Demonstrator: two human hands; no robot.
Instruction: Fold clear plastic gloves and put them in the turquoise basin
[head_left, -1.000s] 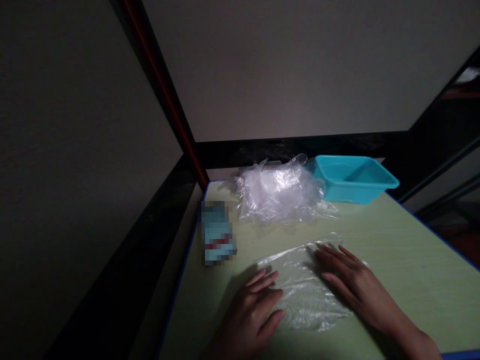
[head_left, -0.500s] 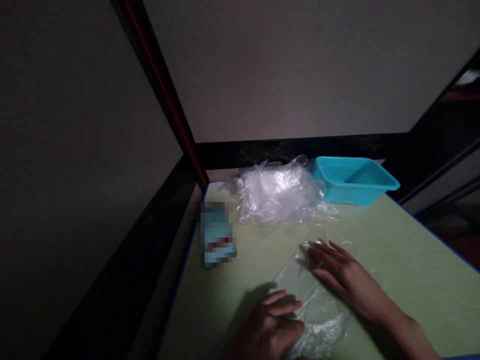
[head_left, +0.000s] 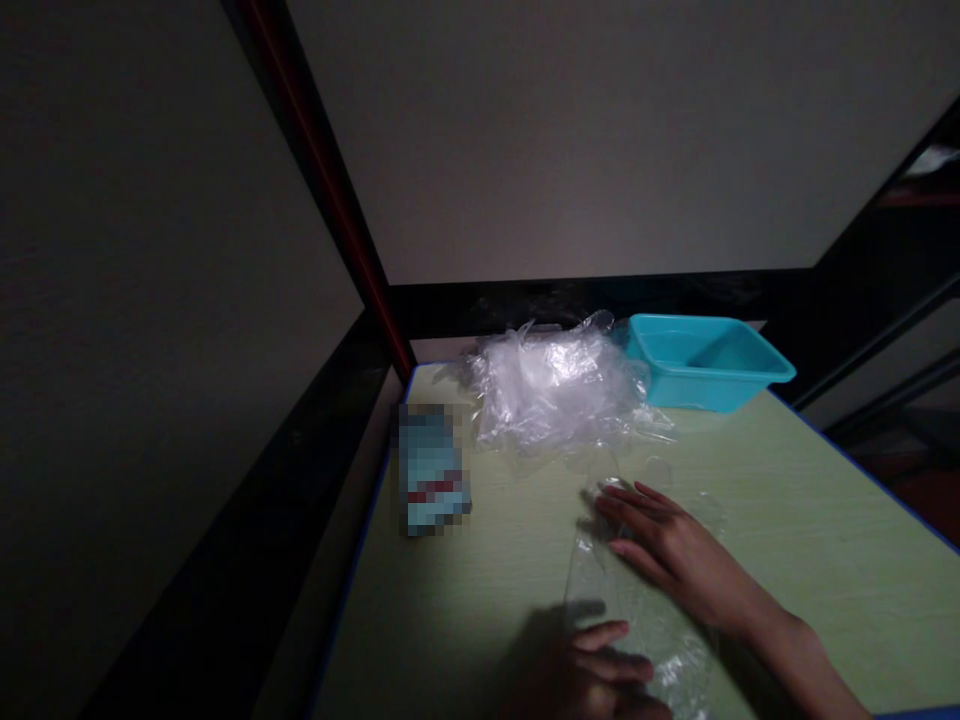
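Observation:
A clear disposable plastic glove [head_left: 587, 585] lies on the table in front of me, its rounded finger ends pointing away. My right hand [head_left: 679, 555] rests palm down over the finger part of it, fingers stretched out. At the bottom edge of the view, my left hand [head_left: 604, 680] is by the near part of the glove, its fingers extended and somewhat apart. The picture's edge cuts off part of that hand. Beyond them sits a heap of similar crumpled clear plastic gloves [head_left: 555, 385].
A turquoise plastic basin [head_left: 712, 390] stands at the back right, beside the heap. On the left lies a blurred-out greenish item with a red stripe [head_left: 433, 470]. The pale table [head_left: 810, 560] has blue edging and meets walls at the back and left.
The glove has turned and lies straighter, with its finger shapes spread out more. My right hand has shifted slightly left; my left hand has moved right and nearer to me.

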